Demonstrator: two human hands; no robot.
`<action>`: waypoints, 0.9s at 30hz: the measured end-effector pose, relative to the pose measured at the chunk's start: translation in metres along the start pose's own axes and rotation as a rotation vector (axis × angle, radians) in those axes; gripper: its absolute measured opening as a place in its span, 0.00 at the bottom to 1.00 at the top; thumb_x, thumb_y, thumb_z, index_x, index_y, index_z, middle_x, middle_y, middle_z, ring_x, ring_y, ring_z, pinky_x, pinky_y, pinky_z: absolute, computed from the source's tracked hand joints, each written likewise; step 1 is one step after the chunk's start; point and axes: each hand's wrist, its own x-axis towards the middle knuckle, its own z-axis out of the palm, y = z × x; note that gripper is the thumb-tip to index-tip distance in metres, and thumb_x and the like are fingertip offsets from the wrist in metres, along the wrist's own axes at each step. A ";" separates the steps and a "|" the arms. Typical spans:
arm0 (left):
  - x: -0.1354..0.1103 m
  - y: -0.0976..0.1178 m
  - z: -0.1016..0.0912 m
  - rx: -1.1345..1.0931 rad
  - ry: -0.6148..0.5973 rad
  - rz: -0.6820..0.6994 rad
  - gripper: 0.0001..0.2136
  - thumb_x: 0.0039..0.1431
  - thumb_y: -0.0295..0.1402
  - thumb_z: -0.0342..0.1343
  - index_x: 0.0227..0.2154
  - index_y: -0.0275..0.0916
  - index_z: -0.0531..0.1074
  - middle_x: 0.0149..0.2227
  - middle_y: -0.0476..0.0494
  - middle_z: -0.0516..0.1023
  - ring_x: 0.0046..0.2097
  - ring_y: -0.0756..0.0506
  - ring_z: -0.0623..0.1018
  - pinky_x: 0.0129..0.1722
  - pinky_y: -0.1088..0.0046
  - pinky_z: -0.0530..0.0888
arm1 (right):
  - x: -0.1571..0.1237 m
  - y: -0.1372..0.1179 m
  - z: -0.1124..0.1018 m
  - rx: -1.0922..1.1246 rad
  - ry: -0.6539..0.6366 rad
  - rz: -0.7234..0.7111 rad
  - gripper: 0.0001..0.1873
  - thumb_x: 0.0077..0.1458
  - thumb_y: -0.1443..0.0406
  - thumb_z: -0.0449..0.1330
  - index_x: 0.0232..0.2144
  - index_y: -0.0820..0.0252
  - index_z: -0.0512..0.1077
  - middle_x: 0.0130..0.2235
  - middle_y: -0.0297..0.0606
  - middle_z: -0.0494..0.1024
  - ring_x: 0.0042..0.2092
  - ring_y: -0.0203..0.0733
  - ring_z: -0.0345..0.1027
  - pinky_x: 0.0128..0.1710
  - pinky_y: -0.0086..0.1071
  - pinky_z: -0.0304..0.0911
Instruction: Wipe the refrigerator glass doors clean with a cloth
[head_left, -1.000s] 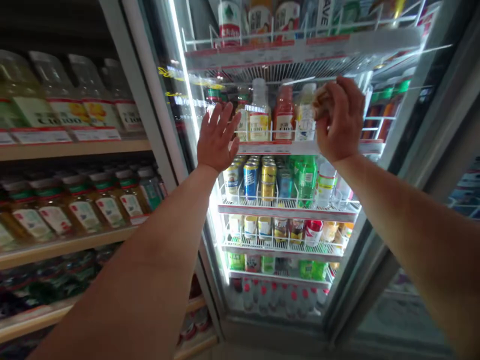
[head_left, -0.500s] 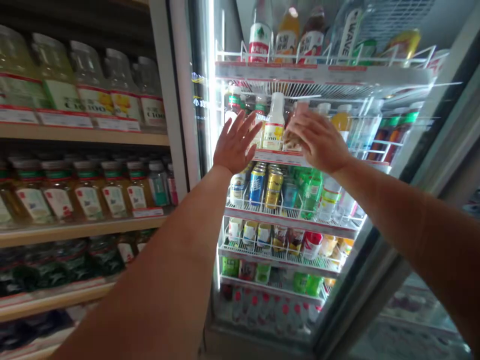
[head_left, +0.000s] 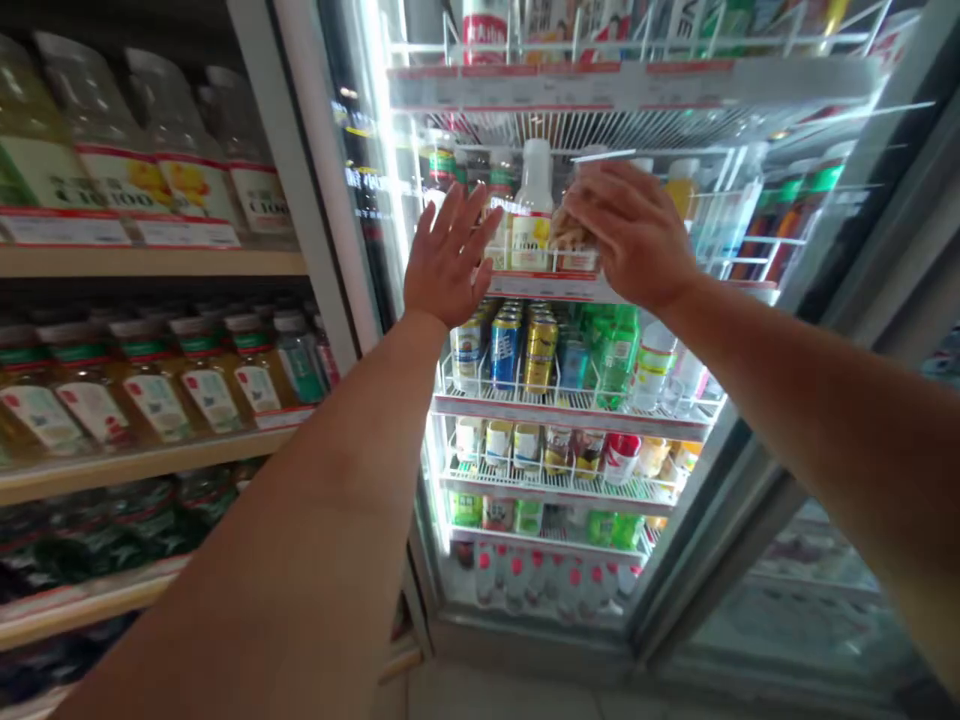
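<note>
- L hand (head_left: 450, 258) spread wide, up nr fridge glass (head_left: 366, 195), can't tell if touching.
- R hand (head_left: 639, 228) holds scrunched brown cloth (head_left: 573, 232).
- Cans (head_left: 540, 355) + bottles (head_left: 619, 352) on shelves (head_left: 570, 414) behind.

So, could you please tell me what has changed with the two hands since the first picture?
The right hand has moved left across the front of the fridge, bringing the crumpled brown cloth closer to the white-capped bottle. Nothing was let go or newly taken: the cloth stays in that hand. The left hand stays spread, and the cans stay on their shelf.
</note>
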 end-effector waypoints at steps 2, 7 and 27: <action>0.000 0.000 0.001 0.009 0.004 -0.005 0.30 0.74 0.46 0.39 0.74 0.43 0.56 0.76 0.49 0.48 0.77 0.39 0.44 0.77 0.50 0.41 | -0.003 0.002 0.002 -0.012 0.064 0.056 0.22 0.75 0.61 0.48 0.66 0.44 0.67 0.69 0.30 0.67 0.73 0.52 0.53 0.73 0.60 0.55; -0.001 -0.004 0.004 0.045 0.000 -0.004 0.31 0.75 0.49 0.36 0.74 0.43 0.55 0.77 0.54 0.45 0.77 0.43 0.41 0.77 0.52 0.41 | -0.015 -0.015 0.011 -0.070 0.031 0.031 0.25 0.74 0.62 0.47 0.70 0.48 0.62 0.70 0.34 0.66 0.74 0.56 0.52 0.72 0.62 0.55; -0.001 -0.005 0.007 0.031 -0.016 -0.030 0.32 0.74 0.52 0.35 0.75 0.47 0.53 0.77 0.63 0.39 0.77 0.48 0.36 0.77 0.59 0.34 | -0.015 -0.012 0.006 -0.126 0.339 0.382 0.27 0.73 0.62 0.45 0.70 0.57 0.62 0.72 0.44 0.62 0.74 0.51 0.52 0.75 0.54 0.49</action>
